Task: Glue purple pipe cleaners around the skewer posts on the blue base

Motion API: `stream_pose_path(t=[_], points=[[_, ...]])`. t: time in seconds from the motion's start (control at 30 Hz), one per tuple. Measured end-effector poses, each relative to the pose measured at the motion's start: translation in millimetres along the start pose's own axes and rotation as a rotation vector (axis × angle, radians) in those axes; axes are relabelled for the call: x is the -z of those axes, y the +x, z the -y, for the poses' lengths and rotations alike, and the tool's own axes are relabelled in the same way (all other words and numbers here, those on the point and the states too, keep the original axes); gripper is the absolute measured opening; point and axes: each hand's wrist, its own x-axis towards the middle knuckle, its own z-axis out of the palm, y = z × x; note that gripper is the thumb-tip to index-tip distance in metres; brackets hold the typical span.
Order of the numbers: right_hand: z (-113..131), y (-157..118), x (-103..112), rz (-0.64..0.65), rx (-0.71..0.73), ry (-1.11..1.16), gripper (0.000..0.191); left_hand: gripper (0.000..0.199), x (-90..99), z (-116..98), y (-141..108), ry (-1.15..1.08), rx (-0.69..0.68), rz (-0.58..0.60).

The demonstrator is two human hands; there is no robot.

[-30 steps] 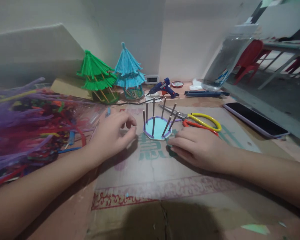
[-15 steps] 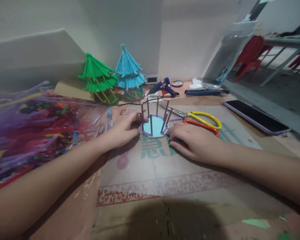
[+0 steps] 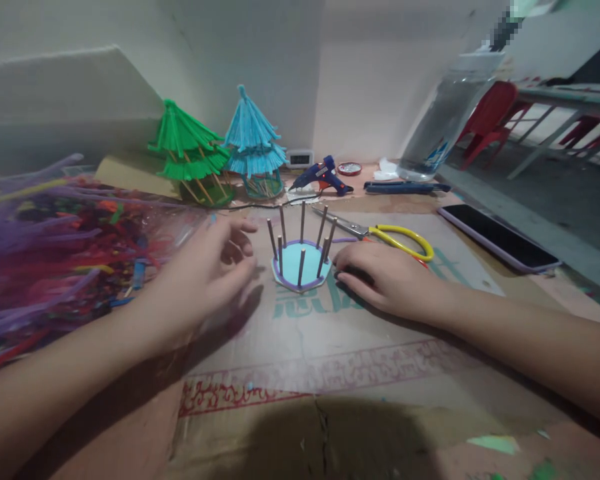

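Observation:
A small light-blue base [image 3: 303, 267] with a purple pipe-cleaner rim lies on the cardboard. Several brown sticks [image 3: 301, 268] stand upright around its edge. To its left, my left hand [image 3: 225, 257] is raised with bent fingers apart, holding nothing and not touching the base. My right hand [image 3: 375, 273] rests at the base's right edge, fingers curled together with the tips beside the rim; what they pinch, if anything, is hidden. Behind that hand lie scissors [image 3: 400, 241] with a yellow handle loop; their red loop is mostly covered. A purple strip [image 3: 345, 239] runs near their blades.
Green [image 3: 190, 147] and blue [image 3: 254, 140] pipe-cleaner roofed models stand at the back, near a glue gun [image 3: 323, 175] and a utility knife [image 3: 405, 188]. A phone [image 3: 497, 237] and a water bottle [image 3: 440, 120] are on the right. Tangled pipe cleaners [image 3: 55, 253] fill the left.
My left hand has let go of the base's left side and moved left, up off it. The base appears slightly lower in view as the camera shifted. My right hand stays beside it.

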Motion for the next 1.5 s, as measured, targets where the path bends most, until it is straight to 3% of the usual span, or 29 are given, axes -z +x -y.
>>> stream_pose_path(t=[0.07,0.13,0.33,0.53,0.8,1.5], points=[[3,-2,0,-0.027,0.052,0.009,0.020,0.028,6.2,-10,-7,0.217,-0.055,0.097],[6,-4,0,-0.049,0.122,0.018,0.021,0.034,3.9,-19,-16,0.304,-0.097,0.193],[12,-4,-3,-0.101,0.273,-0.026,0.025,0.055,-29.2,-20,-19,0.281,-0.084,0.341],[10,-4,-6,-0.118,0.255,-0.043,0.029,0.043,-40.9,-16,0,0.140,-0.055,0.368],[8,-3,-7,-0.073,0.174,0.029,0.027,0.052,-42.0,-18,13,0.097,0.003,0.441],[9,0,-7,-0.034,0.141,0.072,0.028,0.056,-42.8,-13,16,0.124,0.022,0.467]])
